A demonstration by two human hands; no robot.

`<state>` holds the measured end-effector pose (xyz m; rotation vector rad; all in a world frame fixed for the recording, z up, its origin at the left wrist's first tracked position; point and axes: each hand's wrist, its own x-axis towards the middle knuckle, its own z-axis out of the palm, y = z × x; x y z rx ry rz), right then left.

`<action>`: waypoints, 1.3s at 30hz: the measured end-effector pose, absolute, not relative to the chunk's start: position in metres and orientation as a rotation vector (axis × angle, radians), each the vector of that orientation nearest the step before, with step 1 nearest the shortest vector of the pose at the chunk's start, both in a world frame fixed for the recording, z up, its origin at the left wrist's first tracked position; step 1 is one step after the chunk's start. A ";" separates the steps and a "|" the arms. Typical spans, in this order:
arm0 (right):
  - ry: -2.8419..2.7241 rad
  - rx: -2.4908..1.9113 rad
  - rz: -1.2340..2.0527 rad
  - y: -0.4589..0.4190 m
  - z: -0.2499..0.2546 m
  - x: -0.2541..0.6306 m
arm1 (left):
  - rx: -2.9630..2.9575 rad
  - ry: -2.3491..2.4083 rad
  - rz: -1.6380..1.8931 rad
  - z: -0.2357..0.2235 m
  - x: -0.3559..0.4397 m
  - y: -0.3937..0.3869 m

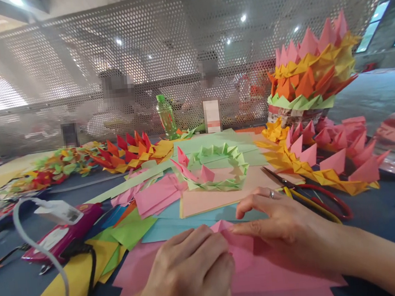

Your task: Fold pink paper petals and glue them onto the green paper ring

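Observation:
A folded piece of pink paper (240,246) with a pointed top lies in front of me on larger pink sheets (282,270). My left hand (188,270) is closed at the folded paper's left edge; its fingertips are partly hidden. On the right, the thumb of my right hand (277,215) touches the paper near its point, while the index finger is bent and apart from it. Just beyond my hands, a ring of folded light green paper (237,181) with a few pink points (207,173) rests on peach sheets (223,196).
Scissors (314,197) lie beside my right hand. Yellow and pink folded strips (307,165) and a layered paper lotus (312,72) stand at right. A green bottle (166,116) is at the back. At left are a magenta power strip (62,233) and cables, with a perforated metal screen (173,38) behind.

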<state>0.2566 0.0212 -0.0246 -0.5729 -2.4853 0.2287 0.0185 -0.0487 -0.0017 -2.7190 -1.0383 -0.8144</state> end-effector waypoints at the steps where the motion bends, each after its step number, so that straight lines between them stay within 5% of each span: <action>1: -2.474 -0.568 0.249 0.021 -0.025 0.256 | -2.690 -1.072 -0.849 -0.003 0.018 -0.047; 15: -2.559 -0.482 0.264 0.017 -0.011 0.252 | -2.793 -1.516 -0.685 -0.013 0.009 -0.022; 23: -2.394 -0.420 -0.123 0.004 -0.004 0.262 | -2.712 -1.505 -1.047 -0.001 0.007 -0.026; 29: -2.497 -0.619 -0.460 0.009 -0.016 0.255 | -2.828 -1.005 -1.128 0.003 0.016 -0.032; 39: -2.610 -0.569 0.026 0.002 -0.020 0.254 | -2.799 -0.904 -0.560 0.000 0.020 -0.040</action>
